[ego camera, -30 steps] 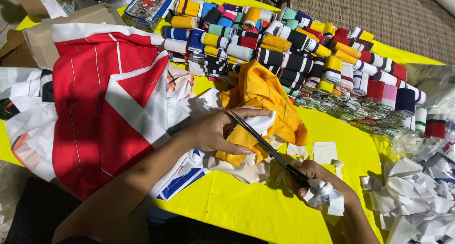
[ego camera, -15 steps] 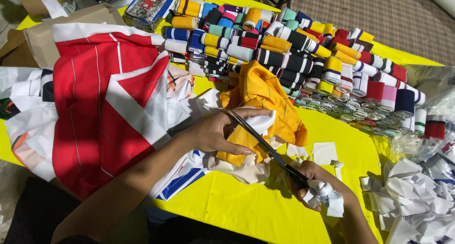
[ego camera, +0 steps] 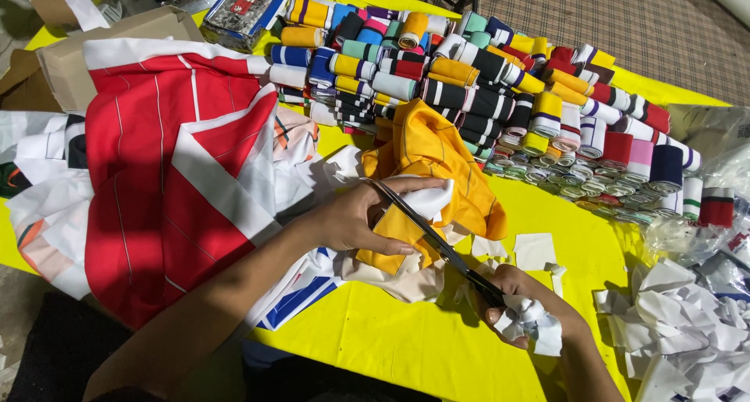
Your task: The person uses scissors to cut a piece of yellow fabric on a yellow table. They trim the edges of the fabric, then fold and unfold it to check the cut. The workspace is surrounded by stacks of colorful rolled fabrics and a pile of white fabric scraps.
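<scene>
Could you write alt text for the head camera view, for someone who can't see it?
A person's right hand works black scissors through a yellow-orange fabric piece held by the left hand on a yellow table. Red-and-white fabric lies left, rows of striped ribbed rolls behind, crumpled white paper scraps right.

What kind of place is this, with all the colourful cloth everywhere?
Probably a sewing or garment workshop. Rolls of striped ribbed fabric lie in rows on a yellow table, the right hand works scissors through yellow cloth held by the left hand, and a red and white garment lies alongside.
</scene>
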